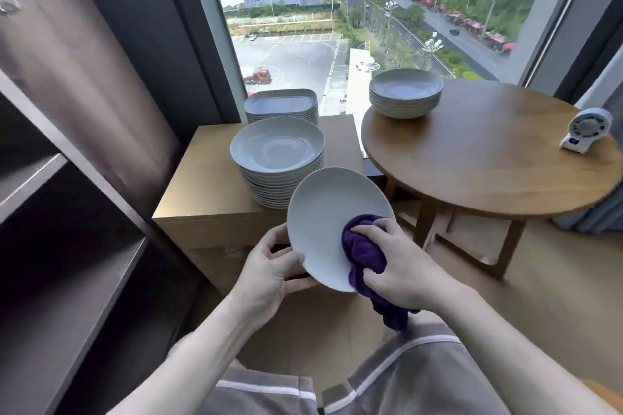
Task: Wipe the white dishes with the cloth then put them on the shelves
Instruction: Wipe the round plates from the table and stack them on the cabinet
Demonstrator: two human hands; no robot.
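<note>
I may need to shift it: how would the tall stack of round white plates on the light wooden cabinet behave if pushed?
Probably heavy: the tall stack of round white plates holds many. Pushed high, its glossy plates might slide apart rather than move together. Likely breakable ceramic, standing near the front edge of the light wooden cabinet.

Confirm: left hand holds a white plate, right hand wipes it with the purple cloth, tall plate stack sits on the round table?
One error: the head view shows the tall plate stack on the wooden cabinet, not the round table. The left hand does hold the white plate, and the right hand wipes it with the purple cloth.
</note>
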